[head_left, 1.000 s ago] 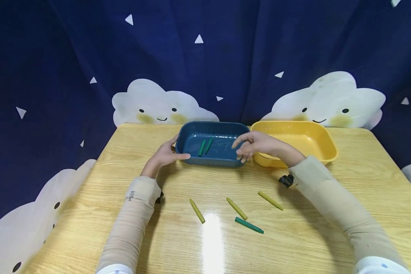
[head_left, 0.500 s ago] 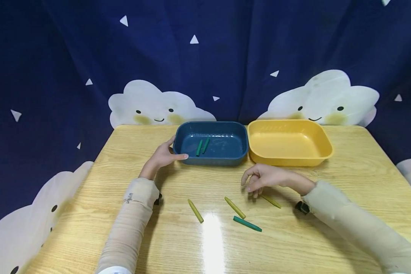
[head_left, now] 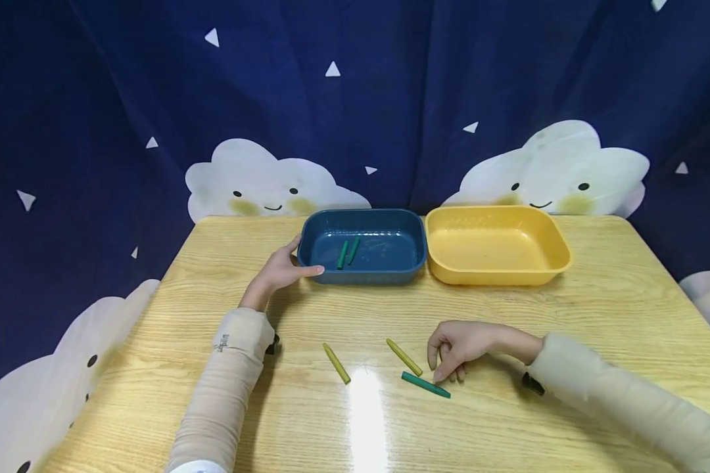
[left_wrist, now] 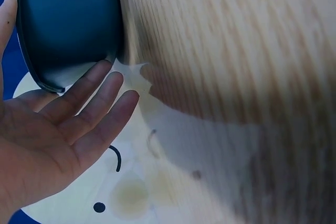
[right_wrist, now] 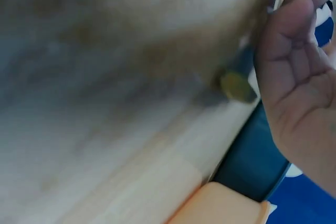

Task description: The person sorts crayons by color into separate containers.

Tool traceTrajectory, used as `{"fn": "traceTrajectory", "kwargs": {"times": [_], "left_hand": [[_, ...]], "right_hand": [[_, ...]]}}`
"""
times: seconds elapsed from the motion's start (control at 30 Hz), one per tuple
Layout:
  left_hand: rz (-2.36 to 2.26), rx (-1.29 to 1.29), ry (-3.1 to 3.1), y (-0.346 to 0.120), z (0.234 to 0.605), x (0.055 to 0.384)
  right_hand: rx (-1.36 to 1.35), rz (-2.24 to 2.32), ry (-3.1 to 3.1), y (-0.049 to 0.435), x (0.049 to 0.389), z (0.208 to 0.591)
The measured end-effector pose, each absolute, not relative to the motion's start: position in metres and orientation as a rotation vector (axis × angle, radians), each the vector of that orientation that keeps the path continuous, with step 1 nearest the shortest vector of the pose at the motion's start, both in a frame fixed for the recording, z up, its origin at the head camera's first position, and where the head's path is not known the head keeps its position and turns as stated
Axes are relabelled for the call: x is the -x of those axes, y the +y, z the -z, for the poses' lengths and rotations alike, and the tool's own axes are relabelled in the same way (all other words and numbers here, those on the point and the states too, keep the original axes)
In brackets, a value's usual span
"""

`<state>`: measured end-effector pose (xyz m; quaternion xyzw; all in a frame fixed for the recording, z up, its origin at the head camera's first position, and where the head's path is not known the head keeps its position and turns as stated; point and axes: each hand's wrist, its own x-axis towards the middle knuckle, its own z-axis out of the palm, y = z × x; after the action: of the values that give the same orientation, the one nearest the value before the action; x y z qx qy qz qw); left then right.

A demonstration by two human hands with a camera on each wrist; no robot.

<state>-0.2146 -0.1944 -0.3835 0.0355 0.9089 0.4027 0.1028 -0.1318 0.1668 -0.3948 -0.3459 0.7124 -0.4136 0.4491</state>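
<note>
My left hand rests at the left end of the blue bin, thumb on its front rim. In the left wrist view its fingers look straight and spread against the bin's outside. Two green crayons lie in the bin. My right hand is low over the table, fingers loosely bent, thumb tip at a green crayon; no grip on it shows. A yellow crayon lies just left of this hand. In the right wrist view a blurred yellow crayon end shows beneath the hand.
A yellow bin stands beside the blue bin at the table's back. Another yellow crayon lies left of centre on the wooden table. Behind hangs a dark blue curtain with clouds and triangles.
My right hand has come from above the blue bin's right end down and toward me to the green crayon, covering the rightmost yellow crayon. The left hand stays at the bin.
</note>
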Motion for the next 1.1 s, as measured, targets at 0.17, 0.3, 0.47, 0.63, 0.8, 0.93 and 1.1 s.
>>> {"fn": "traceTrajectory", "kwargs": {"times": [0.17, 0.3, 0.47, 0.63, 0.8, 0.93, 1.1], "left_hand": [[-1.191, -0.107, 2.685, -0.194, 0.383, 0.215], [-1.186, -0.109, 2.688, -0.194, 0.383, 0.215], [-1.17, -0.126, 2.695, -0.194, 0.382, 0.216], [-1.159, -0.127, 2.696, -0.195, 0.382, 0.215], [-1.157, -0.134, 2.702, -0.196, 0.381, 0.214], [-1.164, -0.142, 2.698, -0.195, 0.382, 0.214], [-1.171, -0.131, 2.7, -0.195, 0.382, 0.215]], "right_hand": [[0.921, 0.974, 1.789, 0.164, 0.125, 0.398], [0.985, 0.974, 1.836, 0.16, 0.12, 0.399], [0.948, 0.961, 1.92, 0.156, 0.114, 0.399], [0.973, 0.914, 1.965, 0.15, 0.109, 0.396], [1.005, 0.836, 2.044, 0.144, 0.104, 0.393], [1.004, 0.82, 2.058, 0.143, 0.105, 0.391], [0.99, 0.937, 1.93, 0.147, 0.114, 0.391]]}}
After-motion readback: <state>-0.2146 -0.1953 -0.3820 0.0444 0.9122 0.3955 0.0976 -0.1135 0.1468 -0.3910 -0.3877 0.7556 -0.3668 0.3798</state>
